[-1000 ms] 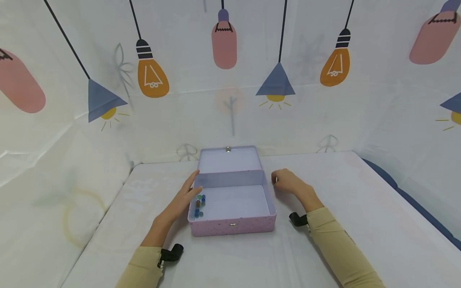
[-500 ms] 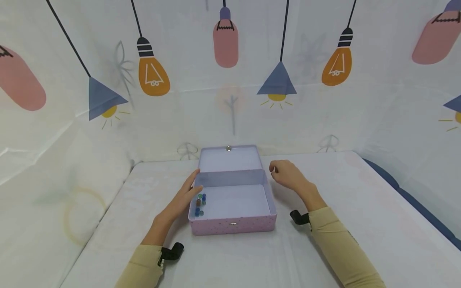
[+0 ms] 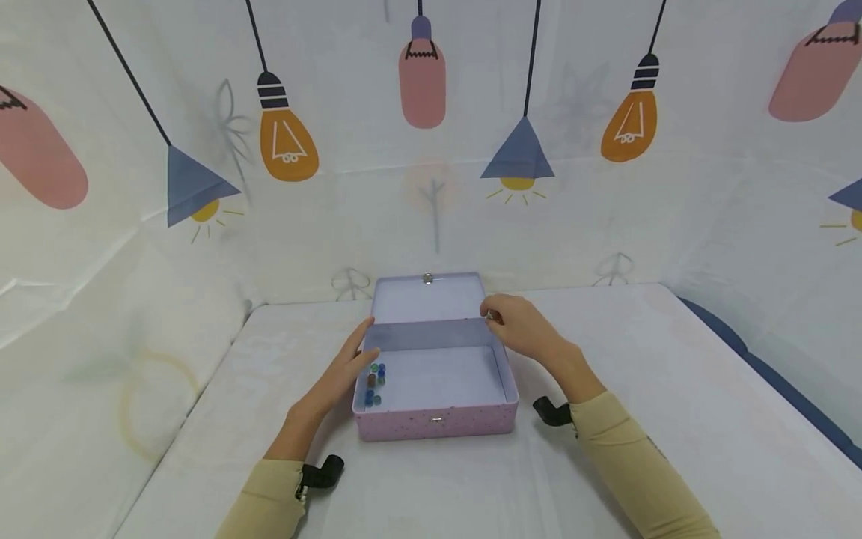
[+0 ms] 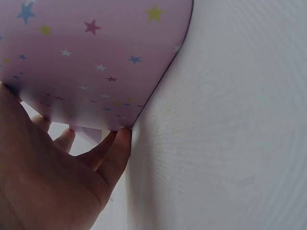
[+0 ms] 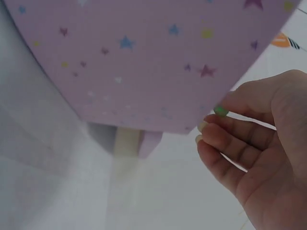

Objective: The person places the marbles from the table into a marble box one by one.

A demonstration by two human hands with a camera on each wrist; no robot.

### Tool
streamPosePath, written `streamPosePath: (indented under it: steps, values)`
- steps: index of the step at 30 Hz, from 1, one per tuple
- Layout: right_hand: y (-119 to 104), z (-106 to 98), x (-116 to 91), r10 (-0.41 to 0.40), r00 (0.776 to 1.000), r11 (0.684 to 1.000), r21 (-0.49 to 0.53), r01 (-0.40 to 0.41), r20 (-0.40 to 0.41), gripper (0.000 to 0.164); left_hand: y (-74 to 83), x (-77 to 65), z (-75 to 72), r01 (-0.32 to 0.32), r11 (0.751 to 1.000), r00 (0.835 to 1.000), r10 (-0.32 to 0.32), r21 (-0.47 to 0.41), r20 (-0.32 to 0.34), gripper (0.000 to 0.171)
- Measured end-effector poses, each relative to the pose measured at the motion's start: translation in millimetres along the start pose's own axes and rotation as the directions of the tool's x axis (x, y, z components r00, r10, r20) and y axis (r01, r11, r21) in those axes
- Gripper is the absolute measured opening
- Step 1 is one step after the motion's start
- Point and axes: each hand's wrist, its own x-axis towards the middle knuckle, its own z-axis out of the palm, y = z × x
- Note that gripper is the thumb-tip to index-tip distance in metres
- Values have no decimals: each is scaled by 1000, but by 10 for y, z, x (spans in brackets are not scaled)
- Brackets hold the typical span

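A lilac tin box [image 3: 438, 424] with a star print stands with its lid [image 3: 431, 299] folded back. Several marbles [image 3: 372, 380], blue, green and brown, lie inside along its left wall. My left hand [image 3: 340, 374] holds the box at the left side, thumb over the rim and the other fingers at the back corner, as the left wrist view shows. Above the box's back right corner, my right hand [image 3: 528, 328] pinches a small green marble [image 5: 220, 111] between thumb and forefinger. The remaining right fingers are loosely bent, near the box's outer wall in the right wrist view.
The box stands on a table with a white cloth [image 3: 431, 494]. Behind and beside it hangs a white curtain [image 3: 364, 224] printed with lamps and bulbs. A dark blue edge [image 3: 761, 359] shows at the right.
My right hand has risen from beside the box's right side and moved left over its back right corner with the marble. The left hand and the box stay in place.
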Motion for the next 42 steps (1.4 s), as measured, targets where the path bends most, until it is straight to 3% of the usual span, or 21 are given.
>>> streamPosePath:
  steps: [1, 8, 16, 25, 33, 37, 42]
  values:
    - [-22, 8, 1, -11, 1000, 1000, -1, 11, 10, 17, -55, 20, 5, -10, 1000, 1000, 10, 2, -4, 67]
    - [-151, 78, -10, -36, 994, 999, -14, 38, 103, 14, -61, 35, 8, -11, 1000, 1000, 11, -3, 6, 67]
    - [-294, 233, -12, -32, 967, 999, -28, 41, 254, 14, -72, 41, 17, -6, 1000, 1000, 6, 0, 10, 67]
    - [-425, 415, -1, -51, 945, 996, -53, 71, 322, 13, -34, 34, -17, -26, 1000, 1000, 26, 15, 5, 66]
    - [-569, 520, -46, -44, 894, 992, -85, 91, 445, 10, -56, 32, -28, -34, 999, 999, 34, 13, -1, 66]
    - [-598, 539, -82, -7, 886, 990, -122, 72, 463, 14, -66, 29, -23, -29, 1000, 1000, 29, 14, -8, 66]
    - [-598, 528, -89, -14, 895, 992, -109, 70, 446, 14, -43, 21, -13, -12, 1000, 1000, 12, 15, -2, 67]
